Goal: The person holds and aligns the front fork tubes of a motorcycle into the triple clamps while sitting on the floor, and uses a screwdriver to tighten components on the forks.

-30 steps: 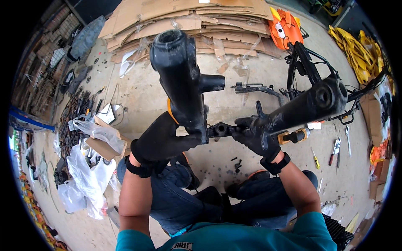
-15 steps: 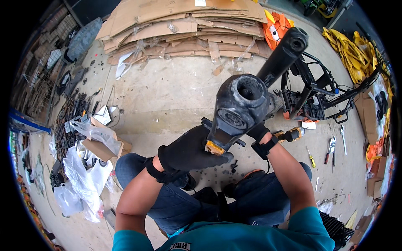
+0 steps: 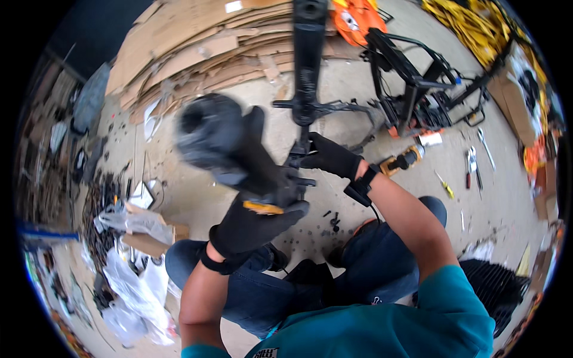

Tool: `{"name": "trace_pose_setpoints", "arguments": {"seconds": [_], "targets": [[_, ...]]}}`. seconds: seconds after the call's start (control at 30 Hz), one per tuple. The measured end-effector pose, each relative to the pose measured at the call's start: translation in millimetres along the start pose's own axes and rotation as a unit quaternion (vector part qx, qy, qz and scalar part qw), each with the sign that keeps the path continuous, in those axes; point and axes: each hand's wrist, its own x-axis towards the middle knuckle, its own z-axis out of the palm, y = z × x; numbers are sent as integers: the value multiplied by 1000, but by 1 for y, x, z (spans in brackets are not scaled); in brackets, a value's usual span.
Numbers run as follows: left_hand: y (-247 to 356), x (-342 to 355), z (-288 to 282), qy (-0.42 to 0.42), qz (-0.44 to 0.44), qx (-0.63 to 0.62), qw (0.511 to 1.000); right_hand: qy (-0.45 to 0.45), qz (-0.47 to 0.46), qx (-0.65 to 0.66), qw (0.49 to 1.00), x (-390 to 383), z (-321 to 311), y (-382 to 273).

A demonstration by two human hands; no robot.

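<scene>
I hold a black fork-like metal part with two thick tubes. My left hand (image 3: 256, 227), in a black glove, is closed round the base of the nearer tube (image 3: 230, 149), beside a small orange reflector (image 3: 262, 207). That tube's round socket is tilted up toward me and blurred by motion. My right hand (image 3: 327, 155), also gloved, grips the dark connecting piece (image 3: 296, 154) at the lower end of the other tube (image 3: 307, 65), which reaches away to the top edge. The nearer tube partly hides the connecting piece.
A black vehicle frame (image 3: 430, 92) lies right, near a yellow power tool (image 3: 406, 157), wrenches (image 3: 483, 146) and a screwdriver (image 3: 446, 186). Stacked cardboard (image 3: 167, 42) is beyond. Plastic bags (image 3: 137, 286) and metal scrap are left, small bolts (image 3: 334, 221) between my feet.
The part has swung anticlockwise: the farther tube has moved left to point straight away from me, the nearer tube's socket leftward. My right hand has risen into view at the connecting piece.
</scene>
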Motion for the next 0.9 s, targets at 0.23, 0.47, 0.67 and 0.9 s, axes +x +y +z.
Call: {"name": "trace_pose_setpoints", "arguments": {"seconds": [0.23,0.47,0.67,0.9], "targets": [[0,7,7,37,6,-35,999,-12,49,-77,996,-17,-10,-15],[0,14,4,36,-41,-89,995,-34,24,-154,987,-46,-1,-31],[-5,17,10,54,-36,-102,993,-33,0,25,999,-87,32,-52],[-3,21,18,95,-55,-85,990,60,-52,-173,982,-79,72,-38]]}}
